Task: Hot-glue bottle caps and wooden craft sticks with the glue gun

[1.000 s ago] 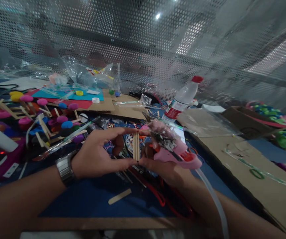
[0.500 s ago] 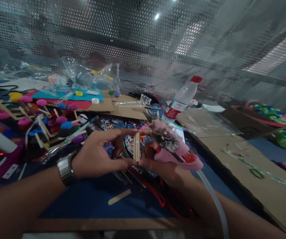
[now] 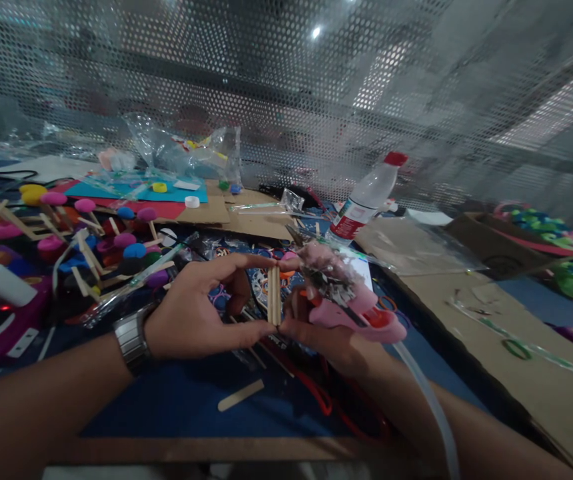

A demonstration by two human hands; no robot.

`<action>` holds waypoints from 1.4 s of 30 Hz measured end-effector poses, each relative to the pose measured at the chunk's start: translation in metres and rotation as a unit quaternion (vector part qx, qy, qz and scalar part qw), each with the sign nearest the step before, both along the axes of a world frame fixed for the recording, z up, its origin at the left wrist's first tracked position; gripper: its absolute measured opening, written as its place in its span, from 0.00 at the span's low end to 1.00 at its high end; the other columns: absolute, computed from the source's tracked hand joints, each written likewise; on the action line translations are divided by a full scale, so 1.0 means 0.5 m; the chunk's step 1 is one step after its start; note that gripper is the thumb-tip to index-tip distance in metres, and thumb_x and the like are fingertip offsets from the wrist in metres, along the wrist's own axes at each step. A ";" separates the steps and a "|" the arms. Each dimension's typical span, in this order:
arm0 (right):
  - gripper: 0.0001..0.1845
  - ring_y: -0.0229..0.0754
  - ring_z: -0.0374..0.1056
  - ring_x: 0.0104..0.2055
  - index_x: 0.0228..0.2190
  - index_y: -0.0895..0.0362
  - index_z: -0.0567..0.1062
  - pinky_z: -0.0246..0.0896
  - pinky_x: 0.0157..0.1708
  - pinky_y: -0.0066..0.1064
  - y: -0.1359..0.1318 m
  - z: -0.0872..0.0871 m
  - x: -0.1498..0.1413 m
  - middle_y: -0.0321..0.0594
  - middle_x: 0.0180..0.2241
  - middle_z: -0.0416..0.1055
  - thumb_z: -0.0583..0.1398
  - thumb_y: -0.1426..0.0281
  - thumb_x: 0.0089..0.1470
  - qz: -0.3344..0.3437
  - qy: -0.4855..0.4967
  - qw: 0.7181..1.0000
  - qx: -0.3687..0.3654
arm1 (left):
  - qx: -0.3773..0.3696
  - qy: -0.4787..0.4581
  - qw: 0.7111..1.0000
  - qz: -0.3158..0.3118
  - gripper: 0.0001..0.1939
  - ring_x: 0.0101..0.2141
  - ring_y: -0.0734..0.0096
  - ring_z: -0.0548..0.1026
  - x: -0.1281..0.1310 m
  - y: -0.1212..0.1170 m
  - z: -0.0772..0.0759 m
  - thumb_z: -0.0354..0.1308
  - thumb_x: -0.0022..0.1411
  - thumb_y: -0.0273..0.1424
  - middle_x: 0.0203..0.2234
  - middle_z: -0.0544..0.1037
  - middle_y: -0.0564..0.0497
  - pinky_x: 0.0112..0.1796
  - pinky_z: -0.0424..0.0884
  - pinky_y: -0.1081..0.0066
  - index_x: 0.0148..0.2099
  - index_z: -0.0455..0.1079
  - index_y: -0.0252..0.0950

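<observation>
Between my hands stands a small stack of wooden craft sticks (image 3: 274, 297), edges toward me. My left hand (image 3: 199, 303) pinches it, index finger at the top end and thumb at the bottom. My right hand (image 3: 329, 333) presses thumb and a fingertip to the same two ends. Resting in the right hand is a pink glue gun (image 3: 361, 320) with a red trigger, its front coated in grey, crusty residue. A clear glue stick (image 3: 429, 393) hangs from its back; how the fingers hold its handle is hidden. A loose craft stick (image 3: 240, 395) lies nearer me.
A water bottle (image 3: 364, 203) with a red cap leans behind the hands. Stick-and-cap constructions (image 3: 86, 247) crowd the left, beside a purple and white device (image 3: 6, 320). Cardboard (image 3: 506, 360) covers the right side. Red-handled tools (image 3: 316, 390) lie under my right hand.
</observation>
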State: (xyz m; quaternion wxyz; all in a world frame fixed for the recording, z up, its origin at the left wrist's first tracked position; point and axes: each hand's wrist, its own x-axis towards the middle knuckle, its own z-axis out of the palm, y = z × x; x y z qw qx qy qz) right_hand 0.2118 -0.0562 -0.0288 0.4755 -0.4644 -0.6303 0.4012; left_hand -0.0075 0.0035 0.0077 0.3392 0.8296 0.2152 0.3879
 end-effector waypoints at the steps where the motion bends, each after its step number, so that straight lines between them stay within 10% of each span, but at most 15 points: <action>1: 0.23 0.40 0.58 0.22 0.23 0.50 0.65 0.60 0.23 0.36 0.000 0.004 -0.001 0.30 0.20 0.59 0.71 0.55 0.50 0.002 -0.002 1.000 -0.003 | -0.001 0.001 1.000 -0.001 0.29 0.22 0.76 0.69 0.000 0.000 0.000 0.72 0.53 0.34 0.22 0.71 0.58 0.27 0.67 0.74 0.57 0.73 0.30; 42: 0.20 0.36 0.58 0.19 0.16 0.54 0.68 0.54 0.19 0.29 -0.005 0.058 -0.033 0.31 0.17 0.64 0.69 0.54 0.38 -0.103 -0.058 0.987 -0.107 | -0.053 0.002 0.998 0.029 0.26 0.21 0.78 0.69 0.003 -0.007 -0.007 0.71 0.50 0.30 0.20 0.68 0.62 0.24 0.65 0.75 0.52 0.73 0.30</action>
